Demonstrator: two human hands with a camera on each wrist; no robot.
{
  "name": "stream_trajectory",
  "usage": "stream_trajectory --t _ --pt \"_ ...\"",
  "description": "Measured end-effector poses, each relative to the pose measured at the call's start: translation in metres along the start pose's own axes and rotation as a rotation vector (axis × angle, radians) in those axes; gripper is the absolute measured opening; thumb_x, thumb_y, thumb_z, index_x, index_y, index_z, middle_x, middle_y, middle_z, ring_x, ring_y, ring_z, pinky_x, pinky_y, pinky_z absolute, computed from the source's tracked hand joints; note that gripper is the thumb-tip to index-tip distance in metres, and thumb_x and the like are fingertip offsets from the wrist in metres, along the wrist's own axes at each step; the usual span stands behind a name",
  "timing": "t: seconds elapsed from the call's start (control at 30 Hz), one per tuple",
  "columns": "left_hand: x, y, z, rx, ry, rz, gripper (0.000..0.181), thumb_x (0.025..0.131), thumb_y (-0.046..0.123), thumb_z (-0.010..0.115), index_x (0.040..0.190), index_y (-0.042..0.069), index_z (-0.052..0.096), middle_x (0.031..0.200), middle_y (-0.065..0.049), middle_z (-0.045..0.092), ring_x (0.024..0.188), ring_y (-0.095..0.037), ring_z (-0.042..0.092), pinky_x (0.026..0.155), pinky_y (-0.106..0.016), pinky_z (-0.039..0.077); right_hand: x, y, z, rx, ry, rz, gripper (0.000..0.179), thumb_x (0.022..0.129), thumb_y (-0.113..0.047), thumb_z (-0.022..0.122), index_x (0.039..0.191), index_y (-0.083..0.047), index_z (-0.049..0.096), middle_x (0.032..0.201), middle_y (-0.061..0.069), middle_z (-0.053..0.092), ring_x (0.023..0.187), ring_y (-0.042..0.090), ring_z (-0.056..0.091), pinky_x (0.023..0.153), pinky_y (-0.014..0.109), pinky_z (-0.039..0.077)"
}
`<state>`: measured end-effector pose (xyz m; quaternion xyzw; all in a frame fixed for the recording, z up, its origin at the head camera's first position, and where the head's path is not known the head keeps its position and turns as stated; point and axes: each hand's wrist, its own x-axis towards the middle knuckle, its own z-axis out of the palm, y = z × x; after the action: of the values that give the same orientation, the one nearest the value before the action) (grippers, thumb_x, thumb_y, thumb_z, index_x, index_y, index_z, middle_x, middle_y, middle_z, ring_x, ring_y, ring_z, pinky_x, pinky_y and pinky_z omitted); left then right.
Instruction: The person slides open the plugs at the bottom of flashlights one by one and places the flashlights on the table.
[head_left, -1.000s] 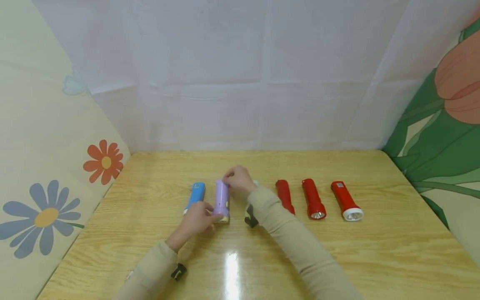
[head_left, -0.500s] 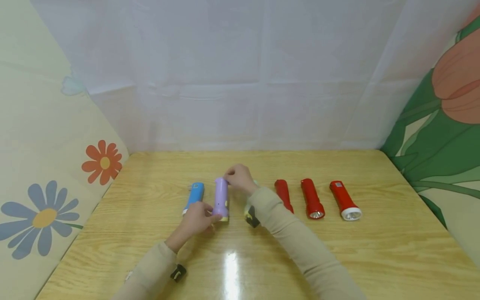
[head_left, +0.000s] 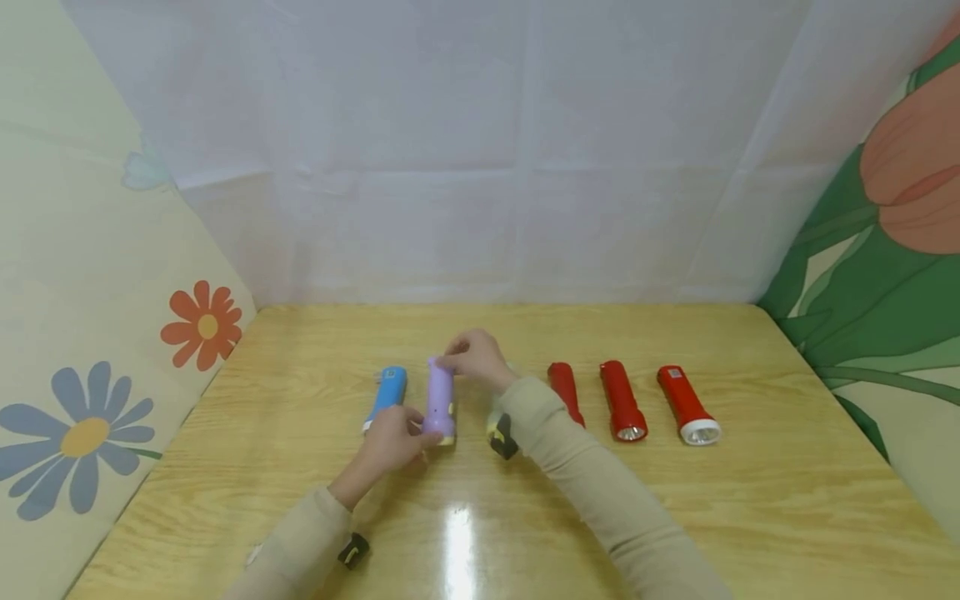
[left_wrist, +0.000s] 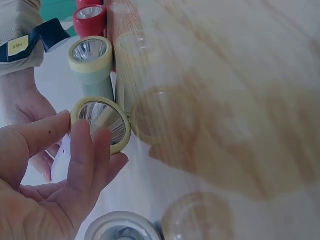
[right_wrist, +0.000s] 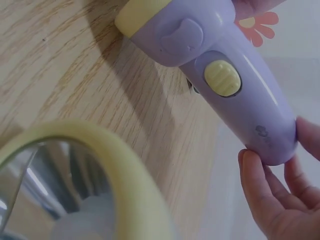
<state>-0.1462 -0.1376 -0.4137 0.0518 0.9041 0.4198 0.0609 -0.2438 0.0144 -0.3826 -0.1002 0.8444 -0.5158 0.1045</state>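
My left hand (head_left: pixel 393 440) holds the head of a purple flashlight (head_left: pixel 441 396), thumb at one side of its pale yellow rim. In the left wrist view several fingers (left_wrist: pixel 82 155) of that hand lie across the lens. At the flashlight's tail, my right hand (head_left: pixel 480 360) pinches the end between thumb and fingers (right_wrist: pixel 257 180). A yellow oval switch (right_wrist: pixel 223 78) faces the right wrist camera. Left of the purple one lies a blue flashlight (head_left: pixel 390 390) with a white rim, partly behind my left hand. A pale green flashlight (left_wrist: pixel 97 80) lies to the right, mostly hidden by my right arm in the head view.
Three red flashlights lie further right: one partly covered by my sleeve (head_left: pixel 566 387), a middle one (head_left: pixel 622 400), and an outer one with a white rim (head_left: pixel 686 402). All lie in a row on the wooden table (head_left: pixel 750 517). A white cloth (head_left: pixel 480 150) hangs behind.
The tail of the purple flashlight has risen slightly, and my right fingertips have shifted a little left over it. My left hand stays at the flashlight's head. The head view has drifted slightly.
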Motion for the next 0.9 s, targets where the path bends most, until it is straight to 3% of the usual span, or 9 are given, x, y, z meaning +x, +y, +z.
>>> stream_trajectory --t 0.23,0.53,0.9 --pt "0.0008 -0.0026 -0.0010 -0.050 -0.004 0.001 0.028 0.076 0.011 0.072 0.090 -0.011 0.061 0.065 -0.011 0.064 0.046 -0.019 0.058 0.042 -0.027 0.048 0.0025 0.0010 0.0005 -0.011 0.027 -0.045 0.015 0.075 -0.013 0.073 0.082 -0.001 0.066 0.080 0.007 0.064 0.075 0.018 0.059 0.067 0.026 0.051" --pt "0.0023 -0.0052 -0.0004 -0.103 -0.018 -0.049 0.029 0.077 0.009 0.071 0.096 -0.011 0.061 0.073 -0.013 0.065 0.051 -0.019 0.060 0.046 -0.029 0.050 -0.0006 0.0005 -0.0021 -0.012 0.020 -0.056 0.017 0.075 -0.016 0.073 0.085 -0.003 0.066 0.083 0.005 0.064 0.078 0.017 0.059 0.068 0.027 0.050" --pt "0.0051 -0.0055 0.0014 -0.116 -0.024 -0.022 0.026 0.076 0.006 0.071 0.096 -0.010 0.062 0.067 -0.010 0.063 0.049 -0.019 0.059 0.044 -0.029 0.049 -0.0050 -0.0015 -0.0043 0.037 0.017 -0.078 0.026 0.075 -0.013 0.074 0.096 0.001 0.065 0.094 0.010 0.066 0.088 0.021 0.061 0.073 0.027 0.051"
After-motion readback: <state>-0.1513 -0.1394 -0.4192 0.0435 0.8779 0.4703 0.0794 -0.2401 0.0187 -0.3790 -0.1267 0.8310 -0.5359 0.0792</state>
